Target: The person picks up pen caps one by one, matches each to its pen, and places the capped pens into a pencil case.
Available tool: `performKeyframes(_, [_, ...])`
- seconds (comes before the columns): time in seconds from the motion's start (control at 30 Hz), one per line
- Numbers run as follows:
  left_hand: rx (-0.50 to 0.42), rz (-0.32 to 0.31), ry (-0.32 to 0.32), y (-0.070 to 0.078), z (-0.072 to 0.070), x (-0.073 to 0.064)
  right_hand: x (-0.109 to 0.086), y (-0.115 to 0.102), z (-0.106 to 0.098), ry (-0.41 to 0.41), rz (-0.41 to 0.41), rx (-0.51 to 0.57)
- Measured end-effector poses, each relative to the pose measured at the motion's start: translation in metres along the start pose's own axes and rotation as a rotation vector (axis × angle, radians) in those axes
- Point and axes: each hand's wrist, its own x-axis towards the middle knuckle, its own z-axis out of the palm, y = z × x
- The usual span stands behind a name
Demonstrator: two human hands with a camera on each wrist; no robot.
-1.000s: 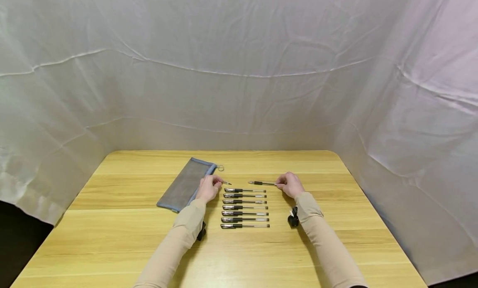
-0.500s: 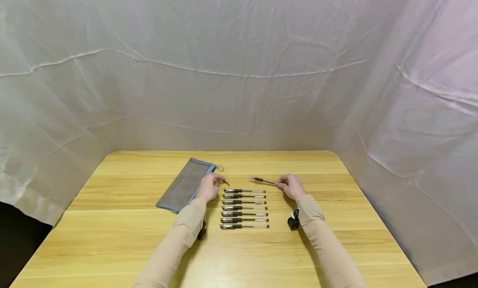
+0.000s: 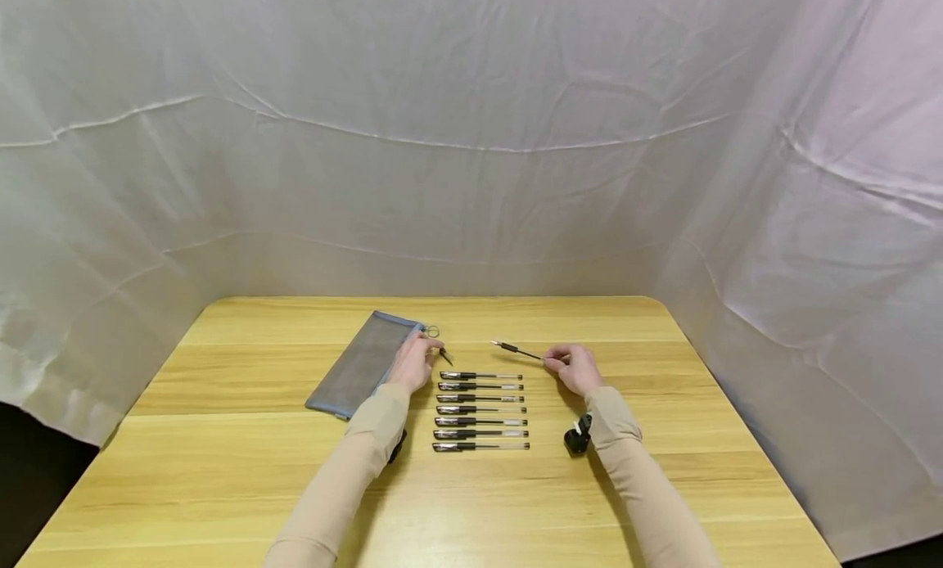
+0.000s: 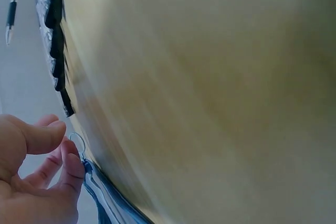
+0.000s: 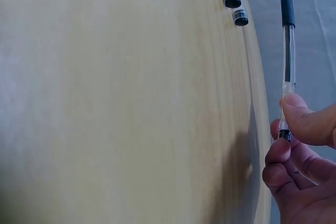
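Pinching pen near its rear end, clamped between thumb and fingers of right hand; nib bare, aimed leftward from that hand toward left hand. Can't tell left hand's hold: thumb and fingers curved toward each other in wrist view; at fingertips in head view, dark item, too small to name. Between hands, toward the body: seven pens, parallel in a column. Left of left hand, partly behind it: mesh pouch, grey with blue edging, flat; near that hand's fingertips, ring at pouch corner. Behind right hand, at the wrist: black device. Below both hands: table, yellowish wood, grain running side to side, far corners rounded, glare between forearms. Beyond hands and to both sides: pale fabric, wrinkled, long creases, pinkish on right hand's side.
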Motion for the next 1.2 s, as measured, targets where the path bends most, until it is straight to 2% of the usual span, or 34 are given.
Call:
performKeyframes(0.13, [0.078, 0.035, -0.042, 0.0027, -0.0001, 0.0015, -0.0018, 0.0005, 0.0007, -0.005, 0.008, 0.010])
performKeyframes(0.27, [0.112, 0.059, -0.044, 0.0045, -0.0008, 0.0012, -0.0031, 0.0009, 0.0013, -0.010, 0.009, 0.019])
performKeyframes(0.37, [0.093, 0.025, -0.035, 0.0043, -0.0006, 0.0005, -0.0033, 0.0015, 0.0019, -0.010, 0.011, 0.026])
performKeyframes(0.53, [0.035, -0.105, -0.031, 0.0039, -0.0012, -0.0010, -0.0038, 0.0022, 0.0025, -0.017, 0.018, 0.027])
performKeyframes(0.6, [0.025, -0.135, -0.022, 0.0038, -0.0016, -0.0012, -0.0042, 0.0017, 0.0022, -0.019, 0.019, 0.027])
performKeyframes(0.97, [0.010, -0.162, 0.006, 0.0019, -0.0028, -0.0011, -0.0039, -0.0026, 0.0009, -0.018, 0.002, 0.023])
performKeyframes(1.2, [-0.098, -0.170, 0.047, 0.0024, -0.0046, -0.0033, -0.0033, -0.0054, 0.0027, -0.002, -0.001, 0.015])
